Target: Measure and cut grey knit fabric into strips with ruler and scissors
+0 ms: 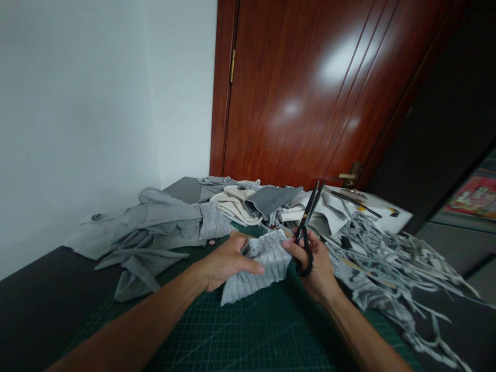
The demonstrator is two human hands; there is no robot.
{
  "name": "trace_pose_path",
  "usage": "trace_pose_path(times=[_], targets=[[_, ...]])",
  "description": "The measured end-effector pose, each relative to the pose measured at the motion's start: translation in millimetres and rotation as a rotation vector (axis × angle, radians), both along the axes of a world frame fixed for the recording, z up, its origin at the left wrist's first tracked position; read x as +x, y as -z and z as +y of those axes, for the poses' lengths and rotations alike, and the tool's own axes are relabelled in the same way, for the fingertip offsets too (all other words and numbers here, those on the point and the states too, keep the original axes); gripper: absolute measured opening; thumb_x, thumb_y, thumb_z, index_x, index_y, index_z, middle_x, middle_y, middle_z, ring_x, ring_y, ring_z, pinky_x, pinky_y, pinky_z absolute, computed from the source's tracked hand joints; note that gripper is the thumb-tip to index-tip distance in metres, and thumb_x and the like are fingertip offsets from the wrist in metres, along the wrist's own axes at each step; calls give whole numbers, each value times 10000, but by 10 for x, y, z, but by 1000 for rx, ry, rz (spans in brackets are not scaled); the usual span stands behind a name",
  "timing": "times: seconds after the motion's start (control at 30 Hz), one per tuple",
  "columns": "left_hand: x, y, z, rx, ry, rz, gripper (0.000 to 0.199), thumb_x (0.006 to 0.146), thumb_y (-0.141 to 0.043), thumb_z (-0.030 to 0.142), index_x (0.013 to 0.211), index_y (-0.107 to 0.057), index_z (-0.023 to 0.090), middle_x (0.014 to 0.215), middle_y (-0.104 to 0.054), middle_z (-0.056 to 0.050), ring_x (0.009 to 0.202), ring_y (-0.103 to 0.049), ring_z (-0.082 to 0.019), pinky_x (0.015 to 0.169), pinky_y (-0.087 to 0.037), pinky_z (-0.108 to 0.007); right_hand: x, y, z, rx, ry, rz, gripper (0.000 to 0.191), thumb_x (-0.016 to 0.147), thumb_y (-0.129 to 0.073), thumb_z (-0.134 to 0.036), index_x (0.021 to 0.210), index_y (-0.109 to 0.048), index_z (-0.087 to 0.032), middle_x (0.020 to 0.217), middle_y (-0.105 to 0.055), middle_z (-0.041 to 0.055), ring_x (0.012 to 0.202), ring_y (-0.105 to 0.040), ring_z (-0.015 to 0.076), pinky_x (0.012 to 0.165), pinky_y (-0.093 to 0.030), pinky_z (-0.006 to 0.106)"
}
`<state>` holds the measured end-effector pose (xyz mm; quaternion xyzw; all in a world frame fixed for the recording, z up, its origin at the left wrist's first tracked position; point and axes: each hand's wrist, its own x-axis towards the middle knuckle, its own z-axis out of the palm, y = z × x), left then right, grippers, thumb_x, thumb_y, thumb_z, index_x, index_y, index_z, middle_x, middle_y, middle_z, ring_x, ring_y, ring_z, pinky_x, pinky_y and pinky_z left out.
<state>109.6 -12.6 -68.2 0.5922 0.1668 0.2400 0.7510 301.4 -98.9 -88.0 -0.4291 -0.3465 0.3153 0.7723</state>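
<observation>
A piece of light grey ribbed fabric [258, 268] is held between both hands above a green cutting mat [225, 336]. My left hand [232, 261] grips its left part, thumb lying across the front. At the fabric's right end is my right hand [313, 261], with thumb and fingers closed on black-handled scissors [304, 232] and touching the fabric's edge. The scissor blades point up and look slightly apart. Some of my right hand's fingers are hidden behind the handles.
Grey garments [155, 222] lie at the left. Folded cream fabric [236, 204] and dark grey fabric [271, 201] sit at the back. A tangled heap of grey strips [387, 258] covers the right side. Behind stand a white wall and a brown door [294, 93].
</observation>
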Motion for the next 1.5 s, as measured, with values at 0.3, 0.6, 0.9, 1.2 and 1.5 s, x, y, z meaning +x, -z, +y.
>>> trace_pose_path(times=[0.3, 0.6, 0.9, 1.2, 1.5], targets=[[142, 73, -108, -186, -113, -135, 399, 495, -710, 14, 864, -774, 150, 809, -782, -44, 767, -729, -235, 724, -535, -310, -47, 32, 4, -16, -35, -68, 572, 556, -1048, -272, 992, -684, -204, 741, -713, -55, 632, -599, 121, 597, -458, 238], [112, 71, -160, -87, -34, -8, 404, 552, -883, 56, 934, -799, 157, 840, -760, -10, 767, -666, -148, 726, -498, -233, -86, 2, -13, -12, -63, -104, 589, 544, -1048, -291, 962, -640, -218, 696, -683, -83, 502, -585, 99, 479, -445, 217], [100, 55, -78, -188, -68, -151, 303, 661, -905, 211, 919, -787, 105, 835, -795, -133, 758, -740, -239, 730, -599, -352, -110, 5, -38, -72, -128, -174, 457, 742, -949, -426, 987, -632, -205, 721, -760, 5, 586, -658, 163, 517, -486, 250], [62, -10, 30, -162, -251, -273, 298, 661, -939, 223, 870, -753, 120, 796, -783, -79, 699, -736, -235, 695, -624, -373, -211, 92, -66, -138, -225, -196, 494, 676, -985, -417, 977, -665, -193, 683, -675, -52, 487, -555, 105, 451, -389, 208], [78, -3, -30, -69, -203, -253, 378, 659, -947, 241, 965, -762, 120, 894, -803, -76, 771, -746, -228, 740, -621, -356, -307, 82, -96, -97, -277, -66, 498, 622, -1004, -273, 982, -667, -199, 692, -668, -66, 520, -504, 91, 492, -392, 200]])
